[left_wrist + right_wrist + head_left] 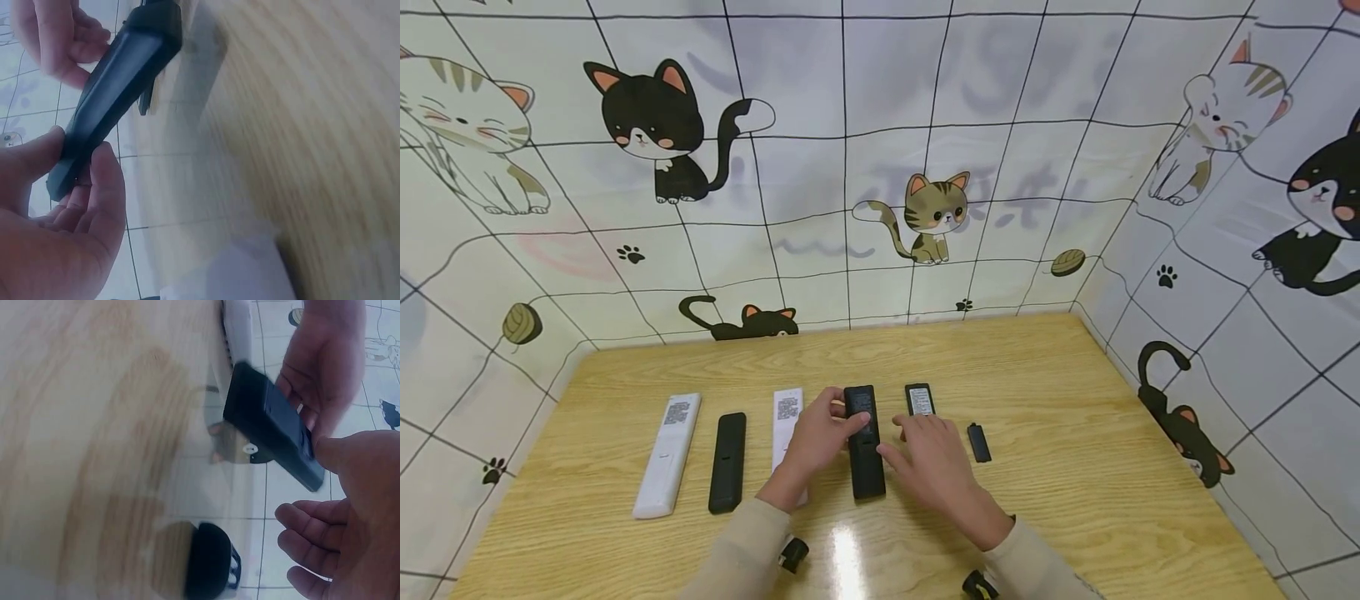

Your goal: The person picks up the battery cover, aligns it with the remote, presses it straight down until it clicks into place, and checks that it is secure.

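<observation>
My left hand (811, 442) grips a black remote control (865, 450) by its far end, thumb on the upward face and fingers beneath. In the left wrist view the remote (119, 87) is tilted, held above the wooden surface. My right hand (936, 462) is at its right side. In the right wrist view the right thumb touches the remote (269, 422), while the other fingers hang loosely apart from it. Beyond the right hand lies a small black remote (920, 400) with a white label, partly hidden by that hand. A small black cover (978, 443) is to its right.
Left of the hands lie a large white remote (666, 458), a black remote (727, 462) and a white remote (786, 417) partly covered by the left hand. They rest on a wooden table (1075, 500). A cat-patterned cloth (805, 183) stands behind it.
</observation>
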Tool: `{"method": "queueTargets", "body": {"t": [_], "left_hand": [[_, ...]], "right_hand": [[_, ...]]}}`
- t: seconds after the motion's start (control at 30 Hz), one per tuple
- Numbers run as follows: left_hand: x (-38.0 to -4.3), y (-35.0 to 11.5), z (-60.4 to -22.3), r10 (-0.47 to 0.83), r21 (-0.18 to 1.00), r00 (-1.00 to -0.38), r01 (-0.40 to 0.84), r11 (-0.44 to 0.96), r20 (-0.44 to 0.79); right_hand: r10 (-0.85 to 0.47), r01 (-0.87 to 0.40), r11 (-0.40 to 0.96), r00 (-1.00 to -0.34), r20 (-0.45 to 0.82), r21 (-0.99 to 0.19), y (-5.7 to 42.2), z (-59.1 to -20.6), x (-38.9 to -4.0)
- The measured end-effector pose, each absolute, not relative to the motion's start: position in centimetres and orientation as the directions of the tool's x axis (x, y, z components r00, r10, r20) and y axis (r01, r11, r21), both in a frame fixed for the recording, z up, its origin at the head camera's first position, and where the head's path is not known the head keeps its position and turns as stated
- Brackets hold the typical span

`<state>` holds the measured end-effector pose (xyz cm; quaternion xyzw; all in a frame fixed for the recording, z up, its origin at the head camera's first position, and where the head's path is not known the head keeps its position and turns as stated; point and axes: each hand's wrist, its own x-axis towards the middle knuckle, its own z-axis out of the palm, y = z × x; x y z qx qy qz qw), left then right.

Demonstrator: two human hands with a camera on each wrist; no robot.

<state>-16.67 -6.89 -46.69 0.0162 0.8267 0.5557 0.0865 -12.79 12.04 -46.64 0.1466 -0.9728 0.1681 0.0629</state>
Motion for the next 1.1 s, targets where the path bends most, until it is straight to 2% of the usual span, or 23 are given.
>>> {"method": "queueTargets", "body": {"t": [0.37, 0.67, 0.9, 1.1], "left_hand": [[-17.2, -8.3, -46.8, 0.03, 0.843, -0.987, -0.121, 0.523, -0.16], [-17.4, -8.6, -47.1, 0.015, 0.795, -0.987, -0.122, 0.594, -0.163], [-17.4, -8.5, -47.0, -0.004, 0.708, -0.986, -0.123, 0.696, -0.168], [-17.5, -8.3, -47.4, -0.024, 0.681, -0.981, -0.15, 0.717, -0.19]], "right_hand": [[-0.236, -0.299, 0.901, -0.946, 0.221, -0.315, 13.8, -45.9, -12.8], [-0.213, -0.283, 0.904, -0.948, 0.237, -0.321, 14.8, -46.2, -12.8], [-0.21, -0.282, 0.905, -0.947, 0.242, -0.32, 15.0, -46.2, -12.8], [-0.203, -0.269, 0.911, -0.953, 0.226, -0.312, 15.2, -46.2, -12.8]]}}
